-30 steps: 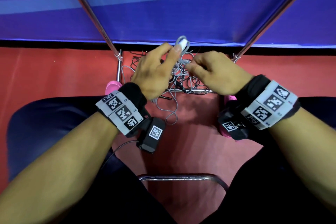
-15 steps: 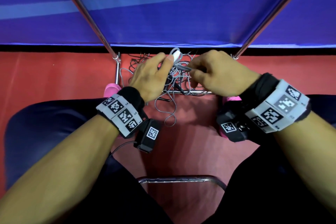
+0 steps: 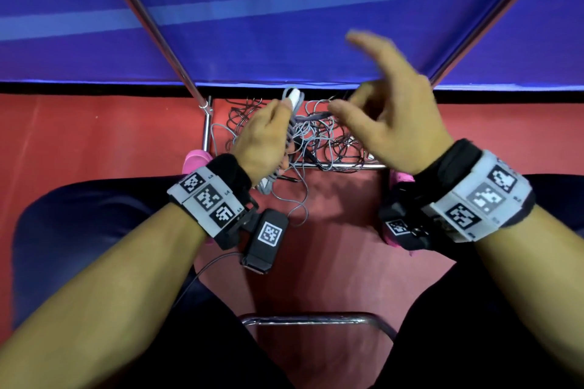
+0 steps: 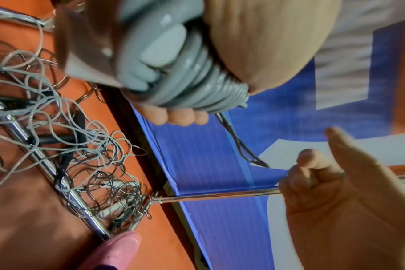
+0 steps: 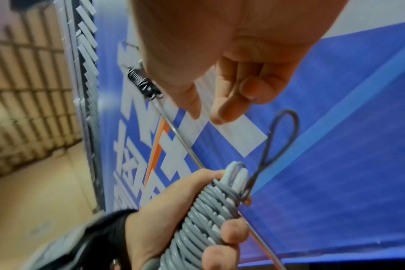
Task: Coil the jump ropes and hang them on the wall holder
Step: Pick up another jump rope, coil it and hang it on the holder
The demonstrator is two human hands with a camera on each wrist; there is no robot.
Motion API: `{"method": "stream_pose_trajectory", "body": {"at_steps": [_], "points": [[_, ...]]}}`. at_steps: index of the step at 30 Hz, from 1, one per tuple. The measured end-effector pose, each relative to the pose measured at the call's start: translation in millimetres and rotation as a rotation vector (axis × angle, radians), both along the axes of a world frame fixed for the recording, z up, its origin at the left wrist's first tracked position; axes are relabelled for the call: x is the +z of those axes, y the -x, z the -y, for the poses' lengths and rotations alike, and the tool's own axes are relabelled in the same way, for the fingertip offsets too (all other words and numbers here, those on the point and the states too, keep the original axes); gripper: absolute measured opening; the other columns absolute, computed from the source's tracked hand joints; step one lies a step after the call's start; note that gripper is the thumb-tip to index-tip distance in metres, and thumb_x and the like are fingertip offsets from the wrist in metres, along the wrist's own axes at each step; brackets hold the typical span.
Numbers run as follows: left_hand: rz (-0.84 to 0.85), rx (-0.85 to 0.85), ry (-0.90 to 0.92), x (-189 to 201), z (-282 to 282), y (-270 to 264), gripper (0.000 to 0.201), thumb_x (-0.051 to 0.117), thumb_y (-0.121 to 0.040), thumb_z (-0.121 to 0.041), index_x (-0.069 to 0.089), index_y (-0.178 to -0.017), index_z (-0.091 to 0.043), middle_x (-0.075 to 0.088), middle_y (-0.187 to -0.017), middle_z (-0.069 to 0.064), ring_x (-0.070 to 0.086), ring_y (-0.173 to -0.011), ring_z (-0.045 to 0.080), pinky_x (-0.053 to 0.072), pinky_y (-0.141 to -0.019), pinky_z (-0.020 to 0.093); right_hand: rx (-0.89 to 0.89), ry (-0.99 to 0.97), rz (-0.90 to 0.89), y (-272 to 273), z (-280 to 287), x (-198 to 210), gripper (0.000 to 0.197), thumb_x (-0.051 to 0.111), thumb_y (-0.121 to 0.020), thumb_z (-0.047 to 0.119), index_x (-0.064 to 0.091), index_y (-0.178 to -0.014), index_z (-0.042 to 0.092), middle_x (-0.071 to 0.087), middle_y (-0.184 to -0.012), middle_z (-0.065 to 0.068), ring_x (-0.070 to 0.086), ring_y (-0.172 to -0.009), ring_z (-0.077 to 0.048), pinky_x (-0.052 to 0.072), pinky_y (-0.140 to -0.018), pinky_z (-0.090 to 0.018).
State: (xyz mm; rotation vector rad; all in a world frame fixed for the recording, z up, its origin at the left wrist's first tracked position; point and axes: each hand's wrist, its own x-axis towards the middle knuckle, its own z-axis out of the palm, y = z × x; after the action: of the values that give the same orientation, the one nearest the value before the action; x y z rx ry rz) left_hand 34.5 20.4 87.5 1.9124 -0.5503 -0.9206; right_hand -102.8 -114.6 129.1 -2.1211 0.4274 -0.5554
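My left hand [image 3: 265, 136] grips a grey jump rope bundle [image 5: 208, 219], the cord wound tightly round its pale handles [image 3: 294, 98]. The wrist view shows it close up as the wound bundle [image 4: 173, 64]. A short cord loop [image 5: 254, 180] sticks out of its top end, free in the air. My right hand [image 3: 388, 117] hovers up and to the right of the bundle, fingers loosely bent, with nothing between them [image 5: 231, 82]. Below both hands a tangle of grey and dark ropes [image 3: 331, 142] lies on the red floor and over a metal bar [image 4: 46, 164].
A blue padded barrier [image 3: 284, 41] stands just behind the tangle, with two slanted metal rods [image 3: 151, 28] in front of it. Pink shoes [image 3: 196, 161] rest beside the floor bar. A chrome chair bar [image 3: 309, 320] sits between my knees. A black spring [image 5: 143, 84] hangs on one rod.
My right hand has let go of the cord at the bundle and lifted up and to the right, its fingers opening. My left hand keeps its hold on the bundle.
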Motion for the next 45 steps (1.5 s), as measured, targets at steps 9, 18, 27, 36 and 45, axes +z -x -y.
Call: {"method": "stream_pose_trajectory", "body": {"at_steps": [9,18,27,36,45], "points": [[-0.577,0.093,0.177,19.9,5.3,3.0,0.05,0.033,-0.105,-0.05,0.052,-0.075,-0.015,0.052,-0.056,0.008,0.046,-0.038,0.023,0.042,-0.045,0.028,-0.213,-0.489,0.122,-9.3,0.9,-8.5,0.066,0.052,-0.068,-0.002,0.045,-0.129,0.022,0.059,-0.118,0.0,0.07,-0.074,-0.021,0.056,-0.068,-0.048],[-0.509,0.023,0.115,20.6,7.3,9.7,0.045,0.031,-0.108,-0.047,0.056,-0.092,-0.013,0.056,-0.056,0.009,0.05,-0.039,0.023,0.044,-0.042,0.027,-0.017,-0.465,0.134,-15.6,-16.8,-12.0,0.022,0.067,-0.087,0.007,0.069,-0.097,0.027,0.074,-0.087,0.002,0.067,-0.082,-0.011,0.056,-0.081,-0.031],[-0.22,0.033,0.188,22.0,10.8,11.1,0.03,0.036,-0.109,-0.035,0.059,-0.093,-0.022,0.061,-0.073,0.006,0.056,-0.046,0.023,0.05,-0.048,0.032,-0.094,-0.546,0.171,-24.0,-21.3,-10.8,0.043,0.055,-0.095,0.005,0.04,-0.131,0.023,0.063,-0.07,-0.002,0.064,-0.074,-0.023,0.059,-0.083,-0.047],[-0.413,0.107,0.376,29.0,10.3,11.3,0.017,0.034,-0.11,-0.025,0.051,-0.107,-0.027,0.057,-0.081,0.022,0.054,-0.042,0.027,0.05,-0.043,0.032,-0.136,-0.555,0.001,-26.6,-13.3,-6.2,0.023,0.061,-0.094,-0.001,0.056,-0.076,0.012,0.066,-0.065,-0.007,0.062,-0.061,-0.031,0.054,-0.048,-0.035],[-0.617,-0.004,0.339,34.3,7.8,14.8,0.019,0.031,-0.11,-0.028,0.049,-0.115,-0.022,0.056,-0.076,0.015,0.061,-0.045,0.029,0.052,-0.041,0.033,-0.217,-0.456,-0.142,-21.2,-3.6,-12.7,0.024,0.066,-0.086,0.001,0.053,-0.069,0.01,0.066,-0.065,-0.017,0.071,-0.059,-0.034,0.056,-0.047,-0.056]]}}
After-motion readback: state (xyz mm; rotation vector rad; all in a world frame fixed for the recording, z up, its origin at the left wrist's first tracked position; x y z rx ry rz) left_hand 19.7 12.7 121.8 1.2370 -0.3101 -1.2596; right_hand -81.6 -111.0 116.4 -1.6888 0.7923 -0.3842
